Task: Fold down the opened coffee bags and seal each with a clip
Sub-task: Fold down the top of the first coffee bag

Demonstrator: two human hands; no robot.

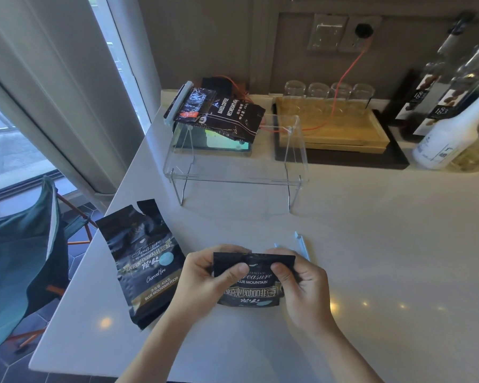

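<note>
My white table [371, 244] carries an open coffee bag [144, 264] at left, a clear acrylic stand [233, 172] beyond, a pale clip [302, 244], a black tray [357, 158], bottles [448, 134] at right.

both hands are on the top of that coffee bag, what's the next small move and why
Probably press the fold flat, then reach for the pale clip lying just beyond the bag. The left hand and right hand pinch the coffee bag at its folded-down top, which has no clip yet.
</note>
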